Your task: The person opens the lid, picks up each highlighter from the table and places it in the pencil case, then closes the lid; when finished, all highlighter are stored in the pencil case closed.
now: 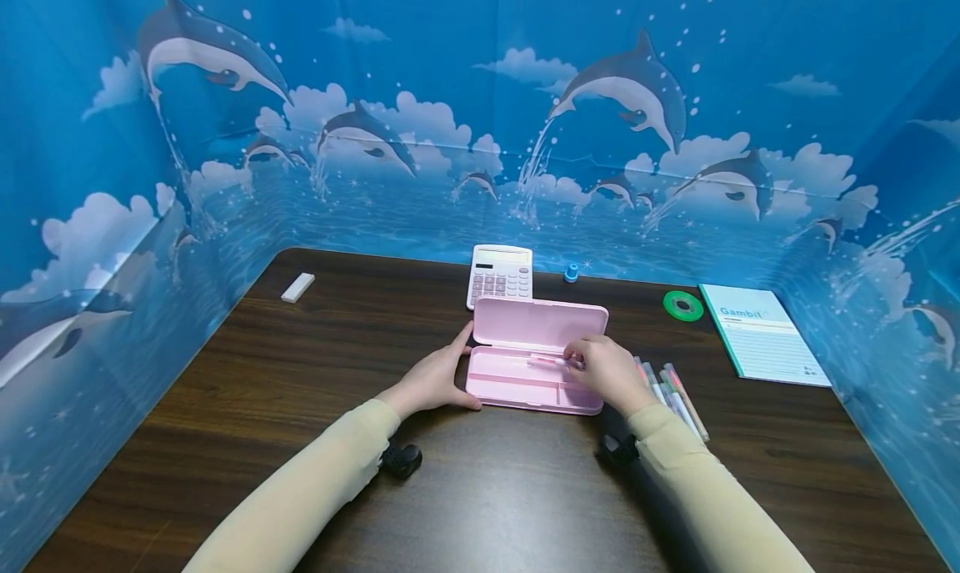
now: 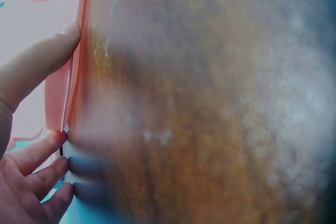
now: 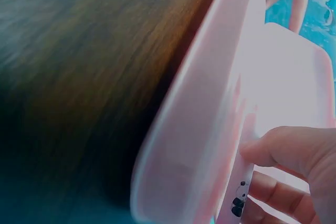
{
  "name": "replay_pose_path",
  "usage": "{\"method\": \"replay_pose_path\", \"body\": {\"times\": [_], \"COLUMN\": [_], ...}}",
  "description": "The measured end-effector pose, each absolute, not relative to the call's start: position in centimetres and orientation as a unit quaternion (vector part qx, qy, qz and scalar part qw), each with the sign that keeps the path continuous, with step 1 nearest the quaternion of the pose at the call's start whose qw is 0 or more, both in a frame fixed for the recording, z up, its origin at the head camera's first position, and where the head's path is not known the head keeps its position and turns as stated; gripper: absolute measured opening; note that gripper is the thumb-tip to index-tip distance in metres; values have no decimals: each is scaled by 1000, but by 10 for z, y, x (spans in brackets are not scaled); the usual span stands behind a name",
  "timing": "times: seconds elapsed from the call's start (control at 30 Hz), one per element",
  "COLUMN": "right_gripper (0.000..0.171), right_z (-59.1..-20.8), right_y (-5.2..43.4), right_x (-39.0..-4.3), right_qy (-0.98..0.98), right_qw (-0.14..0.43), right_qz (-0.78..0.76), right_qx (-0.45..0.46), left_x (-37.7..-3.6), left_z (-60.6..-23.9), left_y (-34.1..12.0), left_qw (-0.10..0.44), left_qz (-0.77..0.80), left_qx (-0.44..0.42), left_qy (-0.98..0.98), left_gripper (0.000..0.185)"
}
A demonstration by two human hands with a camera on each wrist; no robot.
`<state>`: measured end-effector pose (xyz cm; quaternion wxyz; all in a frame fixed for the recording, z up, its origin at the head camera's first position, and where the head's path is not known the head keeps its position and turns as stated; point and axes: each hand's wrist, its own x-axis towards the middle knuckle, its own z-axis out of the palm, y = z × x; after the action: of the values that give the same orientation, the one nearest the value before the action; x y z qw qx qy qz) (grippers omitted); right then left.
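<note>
— Pencil case [image 1: 536, 364], pink and hinged open, sits at the middle of a dark wood-grain desk [image 1: 300, 373] ringed by a blue dolphin-print screen [image 1: 112, 181]. Where do the hands stand?

— Left hand [image 1: 433, 381] braces the case's left end, thumb up near the hinge and fingers [image 2: 39, 153] pressed against the lower tray's side wall; the left wrist view shows them fairly straight, touching rather than wrapping. Right hand [image 1: 609, 371] hovers over the tray's right half, fingers curled in a pinch on a pink pen [image 1: 551, 361] lying along the upper compartment.

— Lid position?

— Raised behind the tray, tilted back toward the white calculator [image 1: 500, 274], which lies just beyond it.

— What else is on the desk?

— A teal-covered notepad [image 1: 763, 335] marked "Gambit" at far right. A loose bundle of pens [image 1: 671, 389] lies just right of the case, close beside the right wrist. A green tape roll [image 1: 683, 305] sits between the calculator and the notepad. A white eraser [image 1: 297, 287] rests well apart at the far left. A small blue object [image 1: 572, 273] stands beside the calculator's right edge; what it is cannot be made out.

— And the wrist views?

— Blurred, mostly desk and pink plastic. The right wrist view catches a small panda print on the pen [image 3: 239, 203] under the fingertips [image 3: 278, 150].
</note>
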<state>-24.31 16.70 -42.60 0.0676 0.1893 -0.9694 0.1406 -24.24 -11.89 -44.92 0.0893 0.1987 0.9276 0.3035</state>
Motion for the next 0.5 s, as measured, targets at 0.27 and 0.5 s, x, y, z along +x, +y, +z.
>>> {"method": "replay_pose_path", "body": {"times": [0.27, 0.5], "right_gripper": [12, 12], "right_z": [-427, -425], "right_y": [152, 149], "right_x": [-250, -252], "right_qy": [-968, -967], "right_qw": [59, 57], "right_qz": [140, 144], "right_qx": [198, 201], "left_x": [-242, -242], "left_z": [-449, -449], "left_y": [-118, -119], "left_qw": [89, 91], "left_qz": [304, 306], "left_qx": [197, 192], "left_qy": [928, 928], "left_gripper": [128, 127]}}
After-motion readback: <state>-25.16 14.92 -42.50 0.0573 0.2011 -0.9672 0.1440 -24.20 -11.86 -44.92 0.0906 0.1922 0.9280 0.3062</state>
